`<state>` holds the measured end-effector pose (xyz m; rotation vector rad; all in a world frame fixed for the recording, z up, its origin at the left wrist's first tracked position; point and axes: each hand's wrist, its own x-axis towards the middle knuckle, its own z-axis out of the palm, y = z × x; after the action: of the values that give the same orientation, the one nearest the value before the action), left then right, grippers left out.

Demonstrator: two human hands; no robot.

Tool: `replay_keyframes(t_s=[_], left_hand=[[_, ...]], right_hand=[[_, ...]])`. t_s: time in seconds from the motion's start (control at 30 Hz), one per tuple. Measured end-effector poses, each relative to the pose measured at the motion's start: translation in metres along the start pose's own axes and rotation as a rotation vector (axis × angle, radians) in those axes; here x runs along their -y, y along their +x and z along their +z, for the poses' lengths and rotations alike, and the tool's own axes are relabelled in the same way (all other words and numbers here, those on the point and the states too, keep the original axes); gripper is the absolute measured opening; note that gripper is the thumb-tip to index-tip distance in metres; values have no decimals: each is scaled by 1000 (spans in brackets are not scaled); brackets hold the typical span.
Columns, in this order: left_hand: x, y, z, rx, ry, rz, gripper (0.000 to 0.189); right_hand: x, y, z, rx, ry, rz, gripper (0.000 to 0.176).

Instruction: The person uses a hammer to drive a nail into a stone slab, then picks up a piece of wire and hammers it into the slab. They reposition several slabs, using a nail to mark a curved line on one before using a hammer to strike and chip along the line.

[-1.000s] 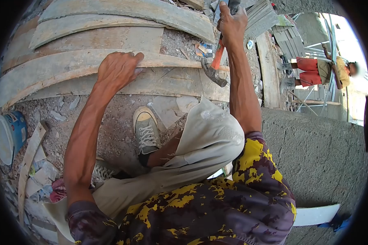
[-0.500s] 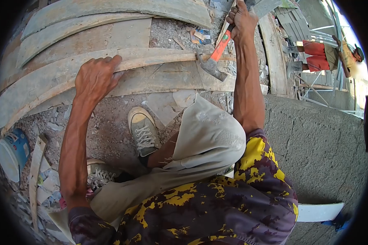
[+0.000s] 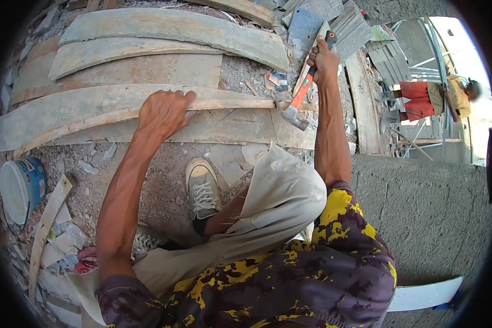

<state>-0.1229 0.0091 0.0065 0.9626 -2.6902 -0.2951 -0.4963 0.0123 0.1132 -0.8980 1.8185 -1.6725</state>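
Note:
My left hand point(image 3: 167, 113) is closed over the upper edge of a long, narrow wooden plank point(image 3: 229, 103), knuckles up. In my right hand point(image 3: 324, 63) is a claw hammer point(image 3: 303, 94) with an orange-red and black handle. Its steel head hangs low, overlapping the plank near its right end in this view. A thin wooden strip point(image 3: 305, 76) runs up beside the hammer handle, partly hidden behind my right fingers. Underneath the plank lie wide, weathered boards point(image 3: 240, 128).
More boards point(image 3: 169, 27) lie stacked beyond. A blue bucket point(image 3: 31, 183) and a wood offcut point(image 3: 48, 224) sit at left among rubble. A rough concrete surface point(image 3: 421, 213) spans the right. A person in red shorts point(image 3: 418, 101) stands by metal poles at far right.
My left hand has shifted right along the plank, nearer the hammer. The hammer stays in my right hand, its head still near the plank's right end. The camera view has tilted.

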Motion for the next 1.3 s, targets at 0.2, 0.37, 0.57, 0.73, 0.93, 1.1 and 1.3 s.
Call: replay_keyframes(t_s=[0.2, 0.37, 0.57, 0.73, 0.93, 1.1, 1.3], left_hand=[[0, -1, -3, -58, 17, 25, 29], [5, 0, -3, -55, -38, 31, 29], [1, 1, -8, 12, -45, -2, 29], [-2, 11, -11, 89, -41, -58, 30], [-9, 9, -12, 46, -18, -98, 29], [-10, 8, -10, 69, 16, -106, 30], [-7, 5, -4, 55, 37, -78, 29]], right_hand=[[34, -90, 68, -56, -701, -831, 30], [29, -83, 38, -129, -318, -757, 25], [31, -136, 28, -37, 185, -643, 24], [3, -101, -43, -377, 392, -518, 34], [19, -83, -23, -231, 294, -370, 27], [32, -87, 58, -18, -331, -690, 24], [29, -59, 37, -20, -38, -378, 26]])
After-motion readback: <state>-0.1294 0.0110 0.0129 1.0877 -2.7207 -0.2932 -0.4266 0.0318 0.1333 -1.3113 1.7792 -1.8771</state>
